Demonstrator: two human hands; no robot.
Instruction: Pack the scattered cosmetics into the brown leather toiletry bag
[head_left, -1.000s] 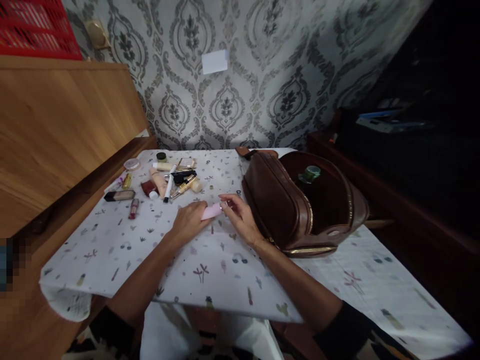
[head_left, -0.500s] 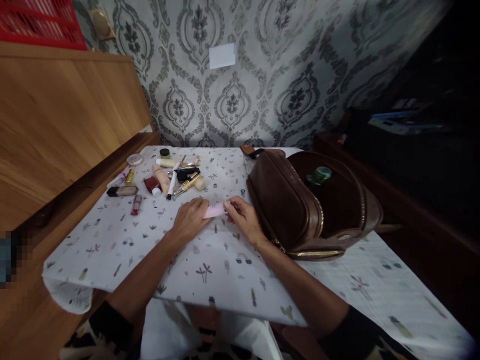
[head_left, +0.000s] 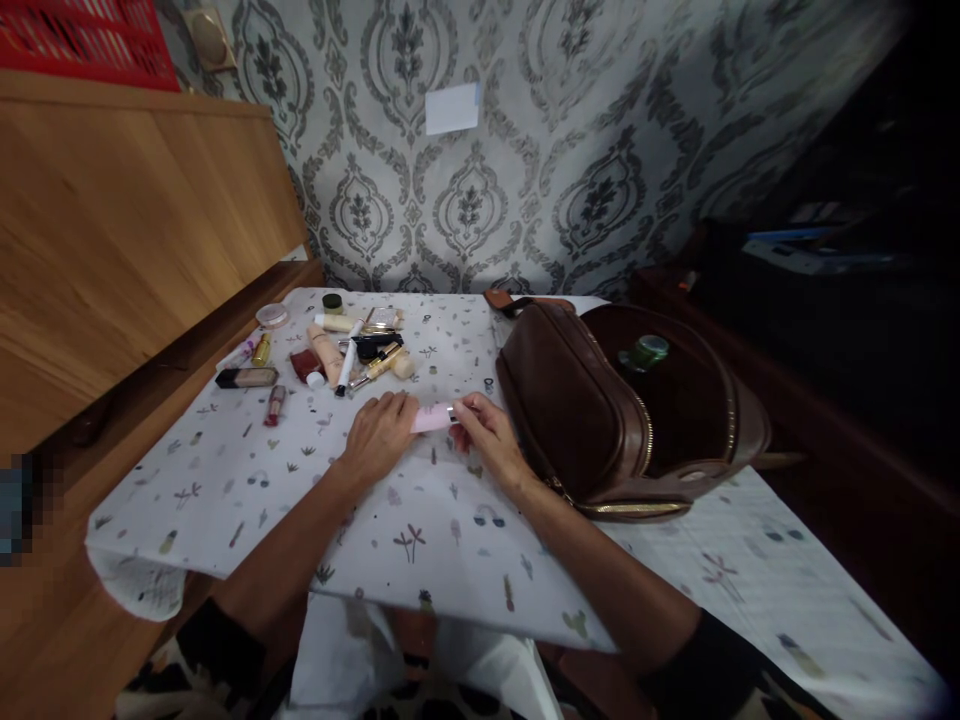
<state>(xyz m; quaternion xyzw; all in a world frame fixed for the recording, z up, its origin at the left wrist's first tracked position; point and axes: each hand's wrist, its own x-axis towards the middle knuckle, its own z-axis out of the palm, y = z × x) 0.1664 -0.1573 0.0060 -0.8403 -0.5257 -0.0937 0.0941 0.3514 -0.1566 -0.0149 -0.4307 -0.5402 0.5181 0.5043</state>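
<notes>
Head view. Left hand (head_left: pixel 381 435) closed, palm down, round the left part of a pink tube (head_left: pixel 430 418); knuckles bent, tube's right part sticking out toward the other hand. Right hand (head_left: pixel 486 432) partly curled, thumb and fingers pinching the tube's silver end. Tube lies roughly level between the two hands, over the near-middle of a table spread with a white printed cloth (head_left: pixel 360 550).

Containers: brown bag (head_left: pixel 566 390) on the right of the table, just beyond the right hand, zip undone and mouth gaping. A green jar (head_left: pixel 649 351) shows within the opening, toward its far side; interior is dark, so I can't tell what it rests on. Strap (head_left: pixel 525 302) lies at the bag's far left.

Far left of table, loose cosmetics: peach tube (head_left: pixel 325 352) and white pen (head_left: pixel 350 362) in a close cluster; dark-lidded jar (head_left: pixel 331 302) beyond them; round compact (head_left: pixel 271 316) at the far left; small yellow bottle (head_left: pixel 261 349), dark flat bottle (head_left: pixel 246 378) and reddish lip tube (head_left: pixel 274 406) nearer. Red basket (head_left: pixel 90 45) with slotted sides stands on a wooden cabinet (head_left: pixel 142 190), far left; contents unclear.
</notes>
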